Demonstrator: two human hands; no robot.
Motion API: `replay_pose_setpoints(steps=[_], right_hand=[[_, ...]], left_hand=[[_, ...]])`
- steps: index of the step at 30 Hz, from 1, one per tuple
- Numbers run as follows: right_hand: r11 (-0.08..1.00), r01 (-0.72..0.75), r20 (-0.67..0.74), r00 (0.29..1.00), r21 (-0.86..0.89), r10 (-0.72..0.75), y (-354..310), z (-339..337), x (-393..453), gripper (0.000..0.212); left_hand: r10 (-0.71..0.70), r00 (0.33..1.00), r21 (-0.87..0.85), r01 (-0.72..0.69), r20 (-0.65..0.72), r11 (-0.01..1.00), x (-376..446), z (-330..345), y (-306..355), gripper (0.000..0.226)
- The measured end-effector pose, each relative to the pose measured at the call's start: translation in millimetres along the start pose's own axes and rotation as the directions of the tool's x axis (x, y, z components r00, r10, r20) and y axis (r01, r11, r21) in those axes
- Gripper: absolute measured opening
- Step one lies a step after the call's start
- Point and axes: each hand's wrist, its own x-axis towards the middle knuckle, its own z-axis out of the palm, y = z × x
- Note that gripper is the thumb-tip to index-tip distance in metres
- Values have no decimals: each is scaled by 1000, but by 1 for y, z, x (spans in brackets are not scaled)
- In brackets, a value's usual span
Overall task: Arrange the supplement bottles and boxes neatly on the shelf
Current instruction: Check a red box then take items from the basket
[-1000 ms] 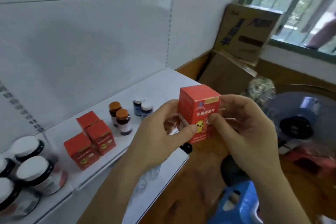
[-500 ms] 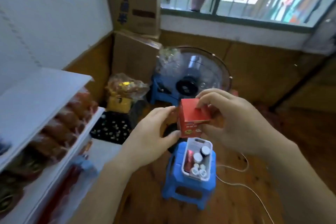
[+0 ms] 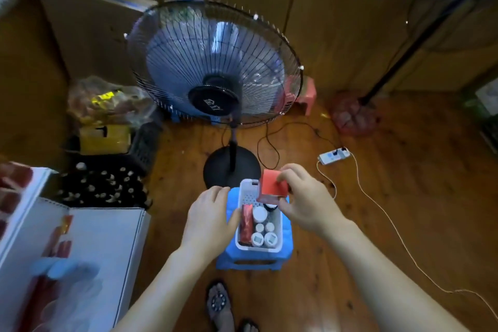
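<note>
From the head camera, the gaze has dropped away from the shelf and window to the floor, and the red box (image 3: 271, 186) that was up at chest level a moment ago now hangs just above the far end of the white basket (image 3: 278, 224). The right hand (image 3: 304, 198) pinches the box from the right side, thumb below and fingers curled over its top. The left hand (image 3: 211, 214) has let go of the box; its fingers hang loosely bent, holding nothing, over the basket's left rim.

The basket sits on a blue stool (image 3: 254, 259) and holds white-capped bottles (image 3: 264, 234) along the near and middle part, with a red packet (image 3: 246, 222) against its left wall; the perforated far end is bare. The white shelf (image 3: 89, 245) now lies at the lower left edge, blurred, with red items on it. A standing fan (image 3: 214, 62) rises just behind the stool, its round base near the basket's far edge. Bare wooden floor (image 3: 404, 197) opens to the right, crossed by a white cable (image 3: 377, 213) running to a power strip (image 3: 334, 155).
</note>
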Motion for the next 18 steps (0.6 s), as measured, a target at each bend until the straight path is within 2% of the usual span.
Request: replay_pose_setpoints(steps=[6,12,18], right_hand=[[982,-185,108,976,-44,189,59,116,54,38],[977,-86,134,984,-196,114,120,212,91,27],[978,-7,116,993,-210,32,160,276,101,31]], left_hand=[[-87,989,21,85,117,996,43,75,-47,55],[-96,980,33,91,173,995,82,147,-83,54],[-119,973,68,107,199,992,102,200,-109,61]])
